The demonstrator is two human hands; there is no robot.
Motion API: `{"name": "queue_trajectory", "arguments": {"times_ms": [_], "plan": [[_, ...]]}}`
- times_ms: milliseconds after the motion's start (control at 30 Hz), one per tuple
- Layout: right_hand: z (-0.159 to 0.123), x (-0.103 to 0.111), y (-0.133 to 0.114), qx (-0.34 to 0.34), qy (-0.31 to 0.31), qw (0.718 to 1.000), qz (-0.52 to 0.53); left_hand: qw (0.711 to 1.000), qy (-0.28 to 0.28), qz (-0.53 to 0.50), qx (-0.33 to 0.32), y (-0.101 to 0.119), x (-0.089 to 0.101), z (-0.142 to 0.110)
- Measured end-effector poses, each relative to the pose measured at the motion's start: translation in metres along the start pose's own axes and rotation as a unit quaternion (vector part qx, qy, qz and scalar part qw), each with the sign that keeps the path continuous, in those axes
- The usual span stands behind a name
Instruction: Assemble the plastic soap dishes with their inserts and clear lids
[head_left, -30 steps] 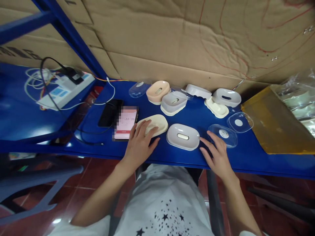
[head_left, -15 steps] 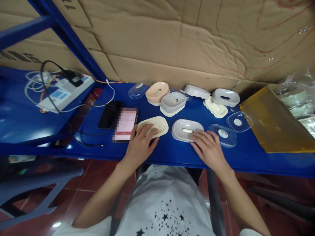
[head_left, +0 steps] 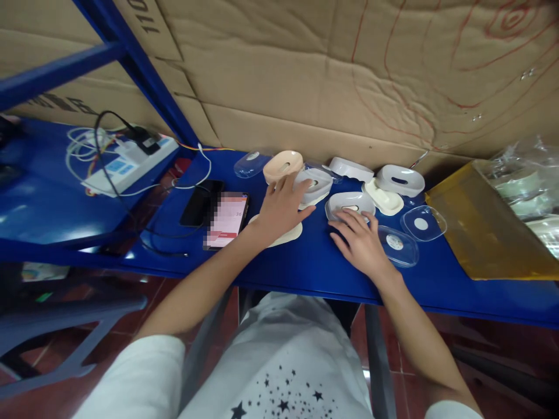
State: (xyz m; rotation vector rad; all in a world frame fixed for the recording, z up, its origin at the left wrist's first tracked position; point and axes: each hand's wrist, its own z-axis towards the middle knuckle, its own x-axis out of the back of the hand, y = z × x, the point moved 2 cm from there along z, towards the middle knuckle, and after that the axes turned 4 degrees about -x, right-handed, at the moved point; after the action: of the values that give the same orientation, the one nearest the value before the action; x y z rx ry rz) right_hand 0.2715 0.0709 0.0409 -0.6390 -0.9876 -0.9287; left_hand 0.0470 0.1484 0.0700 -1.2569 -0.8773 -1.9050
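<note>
My left hand (head_left: 286, 205) is spread over a grey soap dish (head_left: 321, 181) on a cream base. Its fingers reach across the dish's left side, and the thumb is apart near the front edge; contact is unclear. Under that wrist lies a loose cream oval base (head_left: 290, 234), partly covered. My right hand (head_left: 360, 240) is on the front of another grey soap dish (head_left: 343, 202), fingers bent over the rim and thumb low at the front. A peach soap dish (head_left: 283, 163) stands just behind my left fingers.
Clear lids (head_left: 399, 247) lie at the right, beside an open carton (head_left: 471, 233) of wrapped pieces. Further grey dishes (head_left: 399, 179) and a cream base (head_left: 384, 198) sit at the back. Phones (head_left: 229, 218), cables and a power strip (head_left: 131, 166) are on the left.
My right hand has come onto the front grey soap dish, which has moved back and right. My left hand has left the cream base and reached back to the other grey dish.
</note>
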Motion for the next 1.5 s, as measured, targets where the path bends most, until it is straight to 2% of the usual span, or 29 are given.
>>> {"name": "queue_trajectory", "arguments": {"times_ms": [133,233,367,433,500,600,700,767,900,1000,1067,1167,1233,1300,1400,1500], "plan": [[-0.014,-0.001,-0.004,-0.011,0.015,0.999,0.035,0.998,-0.054,-0.017,0.017,0.001,-0.008,0.03],[-0.022,0.003,-0.007,-0.025,0.027,0.998,0.055,0.998,-0.03,-0.037,0.028,-0.002,0.001,0.025],[-0.032,0.008,-0.014,-0.063,0.068,0.993,0.073,0.992,0.054,-0.111,0.006,0.004,0.021,-0.019],[-0.04,0.009,-0.019,-0.084,0.092,0.989,0.083,0.985,0.082,-0.148,-0.043,0.013,0.024,-0.051],[-0.05,0.01,-0.026,-0.079,0.101,0.987,0.097,0.973,0.078,-0.188,-0.109,0.025,0.019,-0.084],[-0.065,0.01,-0.038,-0.024,0.042,0.992,0.118,0.963,0.036,-0.223,-0.15,0.036,0.008,-0.123],[-0.073,0.011,-0.045,0.003,-0.024,0.991,0.134,0.963,0.014,-0.208,-0.172,0.035,0.003,-0.143],[-0.075,0.012,-0.047,-0.001,-0.029,0.99,0.139,0.968,0.022,-0.179,-0.172,0.028,0.005,-0.146],[-0.073,0.011,-0.047,-0.008,-0.027,0.99,0.136,0.99,0.07,-0.075,-0.092,0.001,0.011,-0.141],[-0.073,0.011,-0.046,-0.019,-0.005,0.99,0.139,0.995,0.074,-0.033,-0.064,-0.012,0.009,-0.139],[-0.075,0.013,-0.046,-0.038,0.028,0.988,0.15,0.995,0.058,-0.051,-0.07,-0.011,0.003,-0.141],[-0.077,0.016,-0.047,-0.072,0.079,0.977,0.185,0.987,0.034,-0.127,-0.097,0.003,-0.004,-0.147],[-0.078,0.016,-0.051,-0.077,0.085,0.972,0.207,0.977,0.036,-0.17,-0.124,0.016,-0.005,-0.151],[-0.077,0.014,-0.056,-0.065,0.072,0.972,0.215,0.973,0.063,-0.177,-0.133,0.023,-0.004,-0.153],[-0.072,0.014,-0.063,-0.04,0.057,0.976,0.205,0.977,0.106,-0.159,-0.098,0.022,-0.003,-0.156],[-0.064,0.017,-0.069,-0.022,0.048,0.983,0.177,0.975,0.104,-0.192,-0.049,0.015,-0.008,-0.161]]}}
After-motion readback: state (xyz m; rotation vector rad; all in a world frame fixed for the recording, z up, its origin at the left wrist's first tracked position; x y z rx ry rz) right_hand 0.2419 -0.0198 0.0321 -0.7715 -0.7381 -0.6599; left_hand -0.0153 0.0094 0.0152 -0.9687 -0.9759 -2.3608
